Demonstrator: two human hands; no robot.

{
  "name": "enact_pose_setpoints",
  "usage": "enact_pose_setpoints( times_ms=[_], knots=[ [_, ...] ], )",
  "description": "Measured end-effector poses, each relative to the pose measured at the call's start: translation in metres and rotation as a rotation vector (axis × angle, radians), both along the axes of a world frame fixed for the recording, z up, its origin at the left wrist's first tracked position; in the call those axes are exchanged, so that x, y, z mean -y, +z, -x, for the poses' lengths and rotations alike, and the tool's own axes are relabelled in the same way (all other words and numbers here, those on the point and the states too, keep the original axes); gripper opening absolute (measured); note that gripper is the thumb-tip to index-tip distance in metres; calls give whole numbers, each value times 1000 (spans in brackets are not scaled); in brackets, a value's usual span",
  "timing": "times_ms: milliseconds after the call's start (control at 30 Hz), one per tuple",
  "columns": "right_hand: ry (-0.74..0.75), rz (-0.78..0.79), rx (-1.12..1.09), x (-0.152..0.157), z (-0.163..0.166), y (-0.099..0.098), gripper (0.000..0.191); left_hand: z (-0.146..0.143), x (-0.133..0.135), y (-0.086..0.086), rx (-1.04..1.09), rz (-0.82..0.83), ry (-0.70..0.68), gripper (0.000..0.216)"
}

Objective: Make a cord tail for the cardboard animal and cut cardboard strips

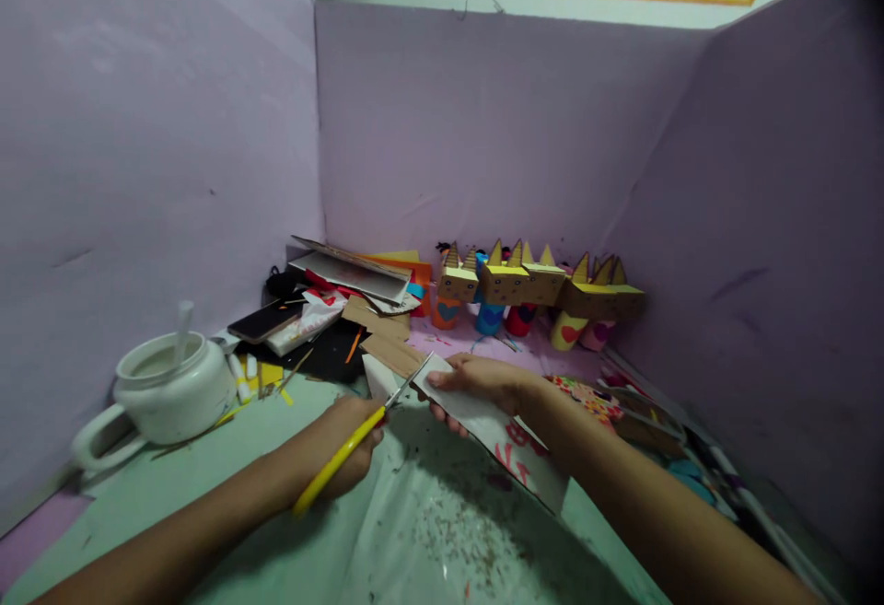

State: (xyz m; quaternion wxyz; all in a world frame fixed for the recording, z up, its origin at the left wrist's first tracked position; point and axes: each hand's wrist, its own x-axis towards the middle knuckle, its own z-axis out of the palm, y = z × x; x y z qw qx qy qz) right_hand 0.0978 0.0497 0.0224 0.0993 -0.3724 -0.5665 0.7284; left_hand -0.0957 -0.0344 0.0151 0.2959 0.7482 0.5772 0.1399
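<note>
the left hand [345, 453] closes around yellow-handled scissors [366, 430], blades open at the edge of a white cardboard strip with red marks [497, 439]. the right hand [476, 384] pinches that strip above the green table [207, 485]. the cut looks barely begun; most of the strip remains whole.

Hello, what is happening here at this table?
A person is cutting a piece of cardboard with yellow-handled scissors. The left hand works the scissors, and the right hand holds the cardboard at its far end. A white cup stands at the left, and a row of paper figures lines the back wall.
</note>
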Motion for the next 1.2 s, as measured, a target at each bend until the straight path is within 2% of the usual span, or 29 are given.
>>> enact_pose_setpoints(
  times_ms=[100,267,333,433,533,667,733,800,833,867,933,1000,1067,1200],
  knots=[
    [10,83,38,-17,9,-11,21,4,-8,-5,151,131,100,13],
    [-23,156,23,-30,15,-29,19,10,-21,-14,219,162,149,19],
    [-54,182,-6,-29,12,-34,18,14,-25,-14,126,104,123,22],
    [-129,193,-77,-19,-1,-38,17,22,-32,-12,-168,-79,86,23],
    [-277,203,-242,-1,-18,-38,17,34,-37,-12,-440,-185,196,30],
    [-500,163,-454,27,-34,-39,20,48,-43,-11,-515,-186,245,49],
    [-599,132,-501,39,-36,-39,22,45,-43,-4,-535,-232,280,49],
    [-687,78,-563,48,-34,-40,25,29,-39,6,-450,-311,313,43],
    [-722,36,-591,51,-33,-40,27,15,-36,11,-335,-335,289,40],
    [-745,-11,-608,53,-31,-40,29,-1,-31,15,-184,-332,237,38],
    [-765,-95,-612,58,-28,-40,34,-38,-22,17,101,-208,66,30],
    [-761,-153,-607,61,-27,-39,40,-73,-16,10,300,-110,-56,23],
    [-763,-202,-624,63,-28,-38,42,-98,-13,-1,445,-79,-60,20],
    [-766,-340,-612,67,-32,-33,37,-113,-14,-17,646,-98,-27,32]
  ],
)
